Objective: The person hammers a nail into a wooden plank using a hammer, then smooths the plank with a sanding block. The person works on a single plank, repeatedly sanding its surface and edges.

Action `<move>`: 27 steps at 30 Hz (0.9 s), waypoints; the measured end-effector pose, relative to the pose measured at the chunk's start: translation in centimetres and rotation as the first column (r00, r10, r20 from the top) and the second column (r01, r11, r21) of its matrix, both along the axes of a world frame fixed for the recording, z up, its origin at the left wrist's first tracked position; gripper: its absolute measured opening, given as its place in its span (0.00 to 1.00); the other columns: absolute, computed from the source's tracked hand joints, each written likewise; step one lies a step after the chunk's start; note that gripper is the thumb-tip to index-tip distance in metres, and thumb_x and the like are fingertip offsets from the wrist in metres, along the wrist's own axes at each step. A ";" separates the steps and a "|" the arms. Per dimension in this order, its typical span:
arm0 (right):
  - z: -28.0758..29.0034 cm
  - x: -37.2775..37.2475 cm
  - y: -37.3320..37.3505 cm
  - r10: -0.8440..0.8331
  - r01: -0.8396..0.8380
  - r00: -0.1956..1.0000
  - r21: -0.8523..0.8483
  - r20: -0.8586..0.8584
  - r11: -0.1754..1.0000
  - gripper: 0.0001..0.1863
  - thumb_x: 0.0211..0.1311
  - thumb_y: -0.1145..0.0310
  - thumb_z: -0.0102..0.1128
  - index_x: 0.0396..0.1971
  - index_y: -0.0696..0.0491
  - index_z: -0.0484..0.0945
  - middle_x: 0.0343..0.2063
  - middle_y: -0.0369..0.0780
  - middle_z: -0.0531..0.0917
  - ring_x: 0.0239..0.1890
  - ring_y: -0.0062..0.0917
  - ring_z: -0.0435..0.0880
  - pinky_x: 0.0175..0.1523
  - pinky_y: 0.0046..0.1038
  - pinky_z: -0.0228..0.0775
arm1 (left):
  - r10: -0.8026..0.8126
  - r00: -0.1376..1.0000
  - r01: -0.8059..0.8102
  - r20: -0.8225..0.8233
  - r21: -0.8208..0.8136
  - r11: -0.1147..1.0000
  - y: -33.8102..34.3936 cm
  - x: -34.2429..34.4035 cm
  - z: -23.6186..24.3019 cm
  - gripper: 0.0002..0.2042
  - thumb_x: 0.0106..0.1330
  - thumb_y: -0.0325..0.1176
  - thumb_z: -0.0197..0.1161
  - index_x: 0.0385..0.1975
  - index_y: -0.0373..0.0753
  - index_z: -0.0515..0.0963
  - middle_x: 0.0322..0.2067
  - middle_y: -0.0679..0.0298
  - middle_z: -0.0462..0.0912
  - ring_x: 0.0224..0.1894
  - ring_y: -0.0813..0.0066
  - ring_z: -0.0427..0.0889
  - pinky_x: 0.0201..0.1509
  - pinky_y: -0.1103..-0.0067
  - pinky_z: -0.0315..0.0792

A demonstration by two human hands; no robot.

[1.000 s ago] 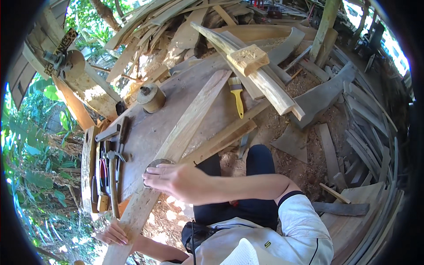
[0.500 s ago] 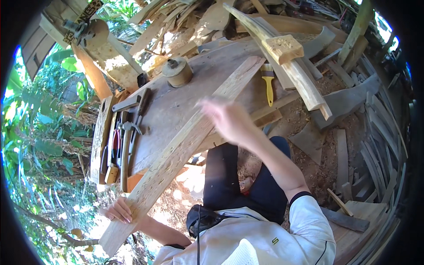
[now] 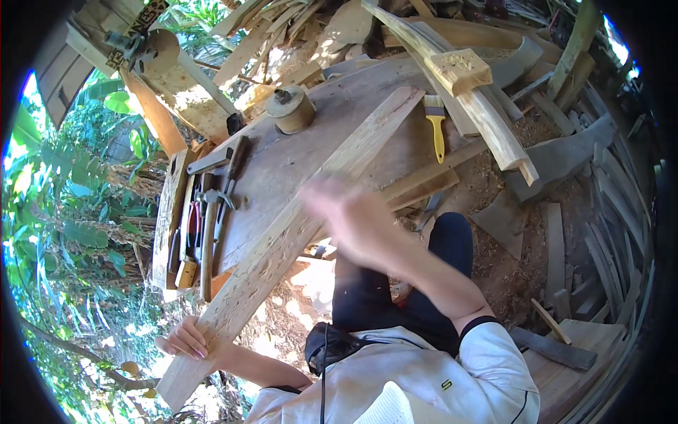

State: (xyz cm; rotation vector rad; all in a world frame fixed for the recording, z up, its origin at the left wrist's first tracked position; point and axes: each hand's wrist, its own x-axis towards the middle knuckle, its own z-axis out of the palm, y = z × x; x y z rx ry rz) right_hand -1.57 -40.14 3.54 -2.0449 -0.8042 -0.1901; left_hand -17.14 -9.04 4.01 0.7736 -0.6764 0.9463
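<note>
A long pale wooden plank (image 3: 265,251) runs slantwise from the lower left to the upper right, its far part lying across the workbench (image 3: 282,159). Pits and rough marks cover its upper face. Close to the near end, my left hand (image 3: 185,339) grips the plank, fingers over one edge. My right hand (image 3: 346,212) is over the middle of the plank, smeared by motion. Its fingers do not show clearly, and neither does anything in them. Beyond the plank's far end lies a paintbrush (image 3: 436,131) with a yellow handle.
On the bench's left side lie a hammer (image 3: 208,244), red-handled pliers (image 3: 193,225) and other tools. A round lidded pot (image 3: 290,112) stands at the back. Rough timber (image 3: 487,131) with a wooden block (image 3: 459,71) juts over the right side. Offcuts (image 3: 554,247) litter the ground.
My right hand has moved a little down and left along the plank, toward my left hand. The left hand keeps its grip, and the whole view has shifted slightly.
</note>
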 end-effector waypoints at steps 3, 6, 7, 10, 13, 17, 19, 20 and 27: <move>-0.4 -0.4 1.0 -0.058 0.063 0.983 -0.025 0.175 0.998 0.12 0.54 0.76 0.65 0.40 0.55 0.81 0.43 0.43 0.83 0.51 0.37 0.83 0.53 0.38 0.81 | 0.041 0.999 -0.043 0.027 0.057 0.997 -1.0 1.0 -1.5 0.15 0.79 0.45 0.56 0.33 0.41 0.70 0.12 0.73 0.70 0.13 0.85 0.71 0.21 0.87 0.63; 0.2 -7.2 6.0 0.247 -0.249 0.937 -0.026 0.245 0.968 0.25 0.60 0.80 0.59 0.60 0.58 0.78 0.62 0.46 0.80 0.67 0.40 0.77 0.70 0.37 0.74 | -0.023 0.998 0.022 -0.057 -0.014 1.000 -1.3 0.9 -2.2 0.16 0.77 0.48 0.60 0.34 0.42 0.70 0.12 0.74 0.69 0.14 0.86 0.72 0.22 0.88 0.62; 0.2 -9.0 7.3 0.255 -0.318 0.888 0.111 0.383 0.942 0.25 0.59 0.80 0.61 0.59 0.61 0.78 0.60 0.46 0.81 0.64 0.41 0.79 0.70 0.37 0.74 | -0.017 0.997 0.015 -0.072 -0.033 0.999 -1.3 1.1 -2.0 0.17 0.76 0.48 0.61 0.34 0.42 0.70 0.12 0.74 0.69 0.14 0.86 0.72 0.22 0.88 0.62; -0.6 -6.4 6.6 0.319 -0.368 0.895 0.112 0.311 0.923 0.23 0.59 0.78 0.63 0.57 0.59 0.81 0.57 0.48 0.84 0.60 0.38 0.83 0.67 0.38 0.77 | 0.057 0.997 -0.058 -0.060 -0.017 0.998 -1.4 1.5 -2.1 0.18 0.76 0.50 0.62 0.34 0.43 0.69 0.13 0.74 0.68 0.13 0.86 0.70 0.22 0.89 0.62; -1.0 1.1 1.6 0.073 -0.053 0.983 -0.119 0.171 0.991 0.18 0.64 0.77 0.62 0.54 0.58 0.83 0.55 0.48 0.86 0.57 0.36 0.86 0.60 0.37 0.81 | -0.085 0.993 0.089 -0.079 0.052 0.995 3.2 0.9 -2.6 0.19 0.75 0.52 0.63 0.35 0.42 0.68 0.12 0.75 0.66 0.13 0.85 0.67 0.25 0.90 0.64; -3.5 6.0 -2.0 -0.214 0.219 0.974 -0.072 0.072 0.973 0.12 0.73 0.70 0.59 0.49 0.57 0.85 0.49 0.48 0.89 0.54 0.38 0.88 0.55 0.38 0.83 | -0.151 0.971 0.115 -0.184 -0.193 0.974 3.4 2.3 -5.4 0.21 0.70 0.53 0.67 0.38 0.41 0.69 0.29 0.65 0.77 0.30 0.77 0.77 0.45 0.74 0.76; -4.9 6.5 -1.7 -0.267 0.277 0.945 -0.033 0.190 0.960 0.12 0.75 0.67 0.58 0.48 0.56 0.85 0.48 0.48 0.89 0.55 0.39 0.87 0.56 0.39 0.82 | -0.180 0.936 0.059 -0.303 -0.369 0.928 4.5 1.5 -8.6 0.23 0.68 0.51 0.69 0.46 0.38 0.72 0.42 0.57 0.80 0.43 0.66 0.80 0.59 0.67 0.75; -5.6 6.6 -1.2 -0.280 0.296 0.931 -0.032 0.234 0.955 0.13 0.75 0.66 0.58 0.48 0.55 0.86 0.49 0.48 0.88 0.56 0.39 0.86 0.56 0.39 0.82 | -0.060 0.903 -0.089 -0.426 -0.322 0.942 4.9 1.1 -10.1 0.24 0.69 0.53 0.67 0.48 0.37 0.72 0.44 0.56 0.80 0.47 0.63 0.80 0.62 0.66 0.74; -8.5 5.9 -1.6 -0.246 0.276 0.931 -0.076 0.270 0.958 0.14 0.75 0.67 0.57 0.51 0.58 0.84 0.52 0.49 0.87 0.59 0.42 0.85 0.64 0.37 0.78 | 0.170 0.192 -0.475 -0.966 0.060 0.878 3.7 -4.8 -17.4 0.33 0.78 0.62 0.45 0.66 0.37 0.70 0.62 0.56 0.77 0.67 0.58 0.73 0.74 0.60 0.65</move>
